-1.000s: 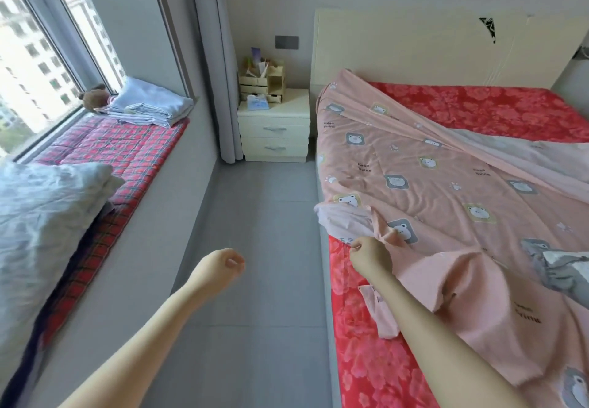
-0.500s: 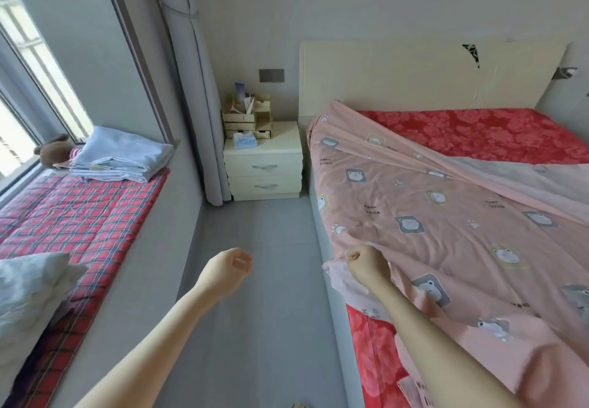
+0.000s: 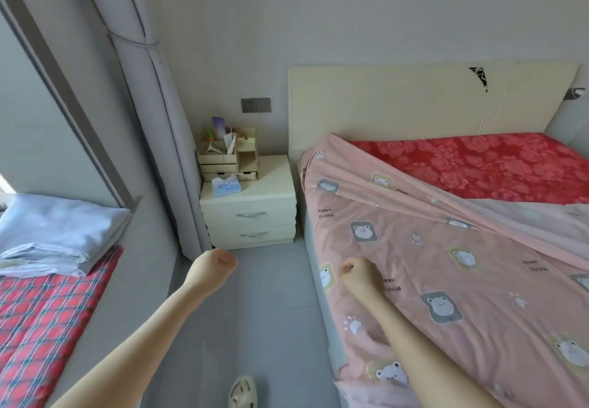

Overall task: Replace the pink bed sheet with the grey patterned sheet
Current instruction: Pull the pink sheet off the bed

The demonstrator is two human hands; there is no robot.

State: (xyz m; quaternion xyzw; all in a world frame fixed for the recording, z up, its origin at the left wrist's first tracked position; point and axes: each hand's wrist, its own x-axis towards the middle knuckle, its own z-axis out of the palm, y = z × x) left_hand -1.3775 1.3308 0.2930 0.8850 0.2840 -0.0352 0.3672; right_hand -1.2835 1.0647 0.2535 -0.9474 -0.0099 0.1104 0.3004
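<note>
At the near left edge of the bed [image 3: 310, 245], in your head view, your right hand [image 3: 360, 275] lies on the pink bed sheet [image 3: 446, 264] with its grip closed. The fingers are curled in, fabric is bunched under the knuckles, and creases run away from the fist. Your left hand [image 3: 213, 267] is held out over the grey floor [image 3: 264, 318] between the bed and the window seat. Its grip is closed too, a fist with nothing in it and touching nothing.

The pink bed sheet, printed with bears, paw marks and small lettering, covers the near side of the bed and hangs over its left edge. Its far corner reaches the headboard [image 3: 414, 101] on the left. From there its edge runs diagonally down to the right, turned over so that a paler underside shows. Beyond that edge the red floral mattress cover [image 3: 478, 165] lies bare up to the headboard.

Just left of the bed's head a cream nightstand [image 3: 255, 213] stands against the wall. It carries a wooden organiser [image 3: 229, 155] with a blue tissue pack [image 3: 227, 186] in front of it. A grey curtain [image 3: 153, 104] hangs tied beside the nightstand. On the window seat to your left, folded pale blue-grey bedding [image 3: 47, 235] rests on a red plaid cushion [image 3: 41, 318]; you cannot tell whether it is the grey patterned sheet. One pale slipper [image 3: 243, 391] shows on the floor at the bottom edge.
</note>
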